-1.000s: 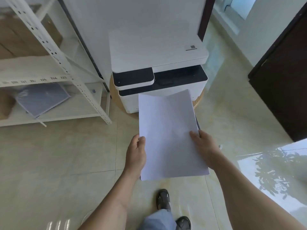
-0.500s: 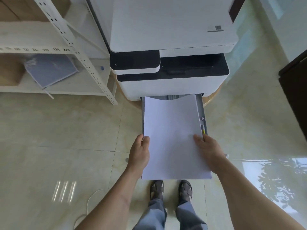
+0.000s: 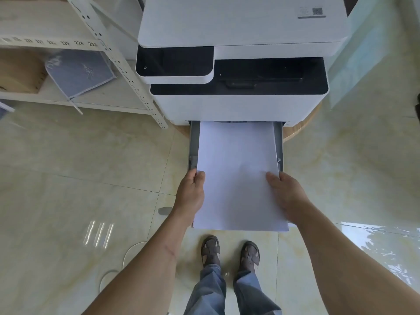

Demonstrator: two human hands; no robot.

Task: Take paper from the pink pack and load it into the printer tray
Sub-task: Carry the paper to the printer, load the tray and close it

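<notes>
both hands gripping the white paper stack (image 3: 236,173) by its long edges, left hand (image 3: 191,196) pinching one side, right hand (image 3: 287,196) the other, far end sitting over the pulled-out printer tray (image 3: 193,144), under the printer (image 3: 238,105)

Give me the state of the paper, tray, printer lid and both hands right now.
Paper stack: far end in the tray, near end held above it.
Printer tray: pulled out, open.
Printer lid: closed.
Left hand: gripping the stack's left edge.
Right hand: gripping the stack's right edge.
</notes>
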